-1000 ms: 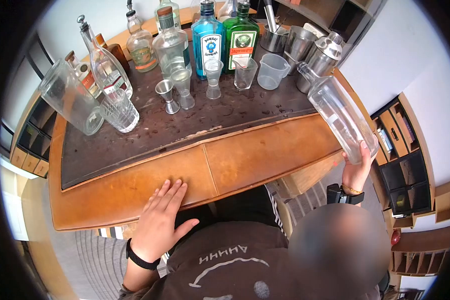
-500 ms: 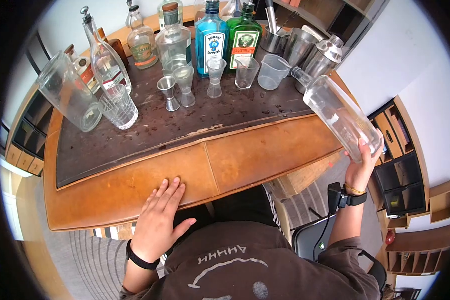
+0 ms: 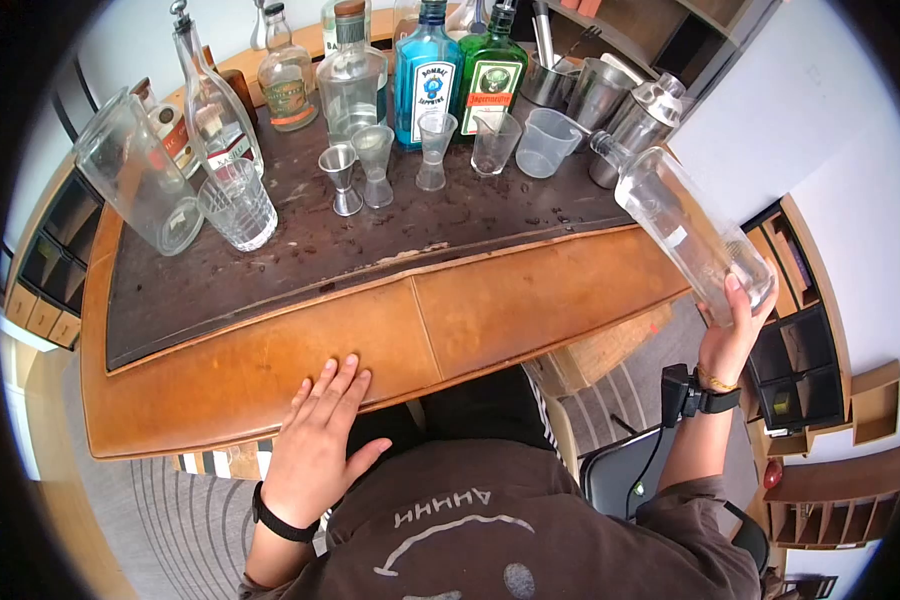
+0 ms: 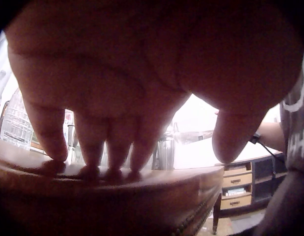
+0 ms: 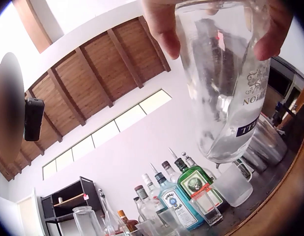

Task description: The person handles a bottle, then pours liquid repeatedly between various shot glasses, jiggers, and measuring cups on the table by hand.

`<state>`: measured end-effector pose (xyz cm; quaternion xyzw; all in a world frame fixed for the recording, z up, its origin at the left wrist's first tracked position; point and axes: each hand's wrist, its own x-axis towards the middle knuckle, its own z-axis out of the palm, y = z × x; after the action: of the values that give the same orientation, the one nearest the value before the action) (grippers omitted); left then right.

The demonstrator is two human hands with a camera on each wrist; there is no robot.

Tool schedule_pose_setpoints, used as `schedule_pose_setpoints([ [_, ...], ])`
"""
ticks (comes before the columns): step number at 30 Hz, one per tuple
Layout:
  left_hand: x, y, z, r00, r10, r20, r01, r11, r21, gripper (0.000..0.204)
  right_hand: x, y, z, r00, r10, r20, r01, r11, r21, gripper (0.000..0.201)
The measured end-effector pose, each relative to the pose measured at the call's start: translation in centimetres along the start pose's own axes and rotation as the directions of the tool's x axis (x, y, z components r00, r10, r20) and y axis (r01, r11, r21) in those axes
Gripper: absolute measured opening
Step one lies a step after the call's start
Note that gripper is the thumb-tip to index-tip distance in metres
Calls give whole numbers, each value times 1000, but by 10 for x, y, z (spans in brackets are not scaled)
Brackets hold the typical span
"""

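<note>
My right hand (image 3: pixel 732 335) grips a clear glass bottle (image 3: pixel 682 232) near its base, at the right end of the table. The bottle is tilted, its neck pointing down toward the table and overlapping the metal shaker (image 3: pixel 648 115) in the head view. Seen from the right wrist, thumb and fingers wrap the base of this bottle (image 5: pixel 216 83), and clear liquid shows in its lower part. My left hand (image 3: pixel 322 425) rests palm down on the tan leather edge (image 3: pixel 270 390), fingers straight and fingertips touching it. Nothing is held there.
A plastic measuring cup (image 3: pixel 547 145), a small glass pitcher (image 3: pixel 494 145) and several jiggers, one of metal (image 3: pixel 343 182), stand mid-table. Behind them are a blue bottle (image 3: pixel 427 90) and a green bottle (image 3: pixel 493 85). A cut-glass tumbler (image 3: pixel 238 210) and glass jar (image 3: pixel 140 180) stand left.
My right hand has shifted slightly right with the bottle, which stays tilted. The blurred patch that covered the right forearm has left the view. My left hand stays on the leather.
</note>
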<state>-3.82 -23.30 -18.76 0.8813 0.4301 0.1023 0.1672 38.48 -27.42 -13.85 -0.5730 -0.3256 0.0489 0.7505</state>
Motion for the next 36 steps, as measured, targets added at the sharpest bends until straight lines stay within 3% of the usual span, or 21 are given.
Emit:
schedule_pose_setpoints([
  [36,-6,-2,12,999,-17,-29,16,1000,-13,77,-3,-22,1,996,-91,-6,90,995,-43,71],
])
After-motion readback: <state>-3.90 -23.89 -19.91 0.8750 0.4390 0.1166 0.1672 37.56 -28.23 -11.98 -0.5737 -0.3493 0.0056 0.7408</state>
